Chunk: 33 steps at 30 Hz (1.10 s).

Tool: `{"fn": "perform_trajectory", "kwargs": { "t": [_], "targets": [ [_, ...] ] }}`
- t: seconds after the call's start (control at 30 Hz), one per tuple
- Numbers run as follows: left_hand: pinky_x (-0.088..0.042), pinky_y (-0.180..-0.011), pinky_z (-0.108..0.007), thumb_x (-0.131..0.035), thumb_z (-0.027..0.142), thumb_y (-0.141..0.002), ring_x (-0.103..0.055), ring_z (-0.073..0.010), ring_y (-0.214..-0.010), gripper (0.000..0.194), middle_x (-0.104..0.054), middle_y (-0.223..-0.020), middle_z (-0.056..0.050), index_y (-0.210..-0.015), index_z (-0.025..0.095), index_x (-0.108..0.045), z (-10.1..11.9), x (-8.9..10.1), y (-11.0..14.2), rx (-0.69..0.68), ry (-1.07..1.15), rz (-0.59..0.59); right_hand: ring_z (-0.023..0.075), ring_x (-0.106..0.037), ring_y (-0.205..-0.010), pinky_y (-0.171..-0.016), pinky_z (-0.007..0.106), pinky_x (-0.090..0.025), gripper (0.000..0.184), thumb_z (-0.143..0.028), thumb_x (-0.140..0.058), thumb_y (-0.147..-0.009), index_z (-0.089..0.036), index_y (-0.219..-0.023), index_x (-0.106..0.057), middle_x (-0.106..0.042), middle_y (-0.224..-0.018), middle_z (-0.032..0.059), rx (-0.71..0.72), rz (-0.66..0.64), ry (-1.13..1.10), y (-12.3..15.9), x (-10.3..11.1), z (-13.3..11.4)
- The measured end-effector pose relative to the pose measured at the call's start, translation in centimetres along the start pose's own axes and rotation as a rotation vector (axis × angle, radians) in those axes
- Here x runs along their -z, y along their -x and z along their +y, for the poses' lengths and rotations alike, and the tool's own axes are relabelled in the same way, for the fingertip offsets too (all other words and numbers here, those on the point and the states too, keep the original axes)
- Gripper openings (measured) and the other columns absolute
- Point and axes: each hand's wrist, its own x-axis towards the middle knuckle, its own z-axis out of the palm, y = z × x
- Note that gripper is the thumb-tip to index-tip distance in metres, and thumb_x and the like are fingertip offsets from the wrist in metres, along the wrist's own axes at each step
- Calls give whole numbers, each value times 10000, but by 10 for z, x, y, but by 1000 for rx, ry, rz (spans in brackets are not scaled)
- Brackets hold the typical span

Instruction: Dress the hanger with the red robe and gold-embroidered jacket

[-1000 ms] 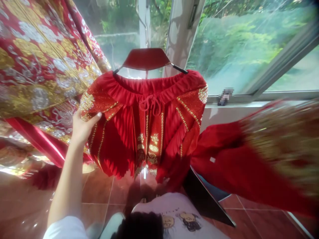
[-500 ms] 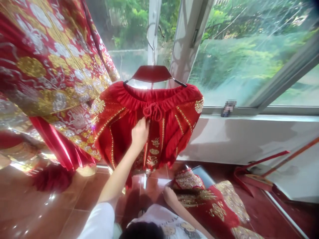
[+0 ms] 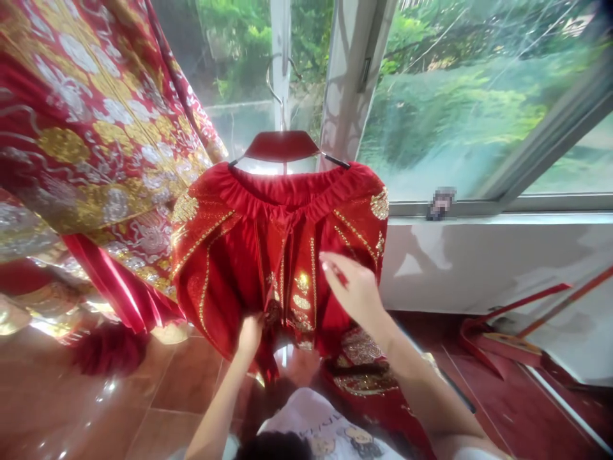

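On red garment (image 3: 299, 255), left hand (image 3: 251, 333) pinches cord (image 3: 280, 259), apparently.

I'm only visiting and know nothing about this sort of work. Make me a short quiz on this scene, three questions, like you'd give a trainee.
1. True or false: the right hand is higher in the picture than the left hand.

2. What is the red garment hung on?
A) a nail in the wall
B) a hanger with a metal hook
C) a person's shoulders

3. Fill in the blank: the patterned fabric with gold and silver designs hangs on the ____ side of the picture.

Key: 1 true; 2 B; 3 left.
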Motion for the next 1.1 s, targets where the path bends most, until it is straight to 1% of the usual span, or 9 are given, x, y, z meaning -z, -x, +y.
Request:
{"fn": "perform_trajectory", "kwargs": {
  "t": [0.07, 0.13, 0.27, 0.37, 0.57, 0.7, 0.8, 0.97, 1.1],
  "targets": [
    [-531, -714, -303, -500, 265, -940, -711, -215, -752, 272, -721, -764, -78, -773, 196, -704, 19, 16, -4, -13, -47, -43, 175, -683, -1006, -921, 342, -545, 292, -211, -457, -946, -143, -1117, -683, -729, -1089, 92, 205, 167, -4, -29, 10, -3],
    [-535, -800, -338, -556, 369, -924, -705, -234, -860, 251, -737, -881, -96, -891, 184, -722, 53, 45, -13, -106, -74, 17, 190, -618, -1154, -1026, 392, -477, 332, -201, -429, -949, -150, -1195, -646, -692, -1193, 94, 337, 179, 18, -57, 10, -2],
    [-350, -1122, -501, -561, 361, -925, -599, -266, -1161, 358, -676, -1204, -125, -1224, 177, -632, 132, 112, -34, -675, -198, 611, 237, -492, -1295, -1138, 498, -288, 448, -268, -426, -954, -137, -1375, -504, -613, -1323, 115, 347, -39, 93, -95, -9, 5],
    [-177, -1181, -601, -611, 256, -869, -429, -323, -1352, 483, -554, -1378, -160, -1335, 151, -536, 161, 140, -44, -705, -372, 695, 247, -567, -1149, -1107, 533, -212, 489, -326, -423, -968, -129, -1414, -452, -702, -1121, 103, 270, -145, 116, -96, -16, 7],
    [-168, -1168, -639, -604, 257, -843, -406, -316, -1351, 219, -611, -1269, -105, -1045, 207, -673, 139, 152, -27, -827, -415, 388, 194, -583, -983, -1014, 446, -260, 449, -365, -302, -1018, -202, -1400, -472, -738, -935, 16, 337, -215, -34, -69, -1, 3],
    [-109, -1146, -687, -607, 325, -851, -286, -359, -1436, 192, -488, -1437, -130, -953, 204, -715, 117, 157, -2, -880, -410, 338, 199, -580, -1011, -1059, 479, -271, 422, -320, -347, -1005, -209, -1380, -506, -730, -1005, 46, 509, -212, -12, -45, -4, -11],
    [-94, -1168, -645, -587, 369, -882, -418, -334, -1369, 237, -559, -1385, -120, -804, 193, -726, 101, 153, 9, -978, -474, 277, 188, -629, -864, -942, 411, -428, 432, -298, -356, -995, -137, -1364, -512, -723, -892, 77, 574, -302, -41, -20, -10, -19],
    [-349, -1140, -450, -533, 512, -916, -685, -177, -794, 424, -723, -793, -36, -716, 170, -683, 97, 149, 9, -1133, -553, 65, 133, -587, -548, -587, 239, -426, 321, -277, -380, -991, -153, -1086, -660, -667, -666, 26, 150, -616, -62, 2, -17, -20],
    [-322, -1158, -447, -488, 230, -952, -633, -219, -1096, 240, -707, -1136, -81, -1069, 170, -689, 128, 157, -11, -1104, -625, 447, 148, -636, -616, -634, 259, -481, 329, -201, -408, -942, -145, -1144, -661, -717, -831, 71, -203, -464, -243, -15, -40, -16]
  ]
}}
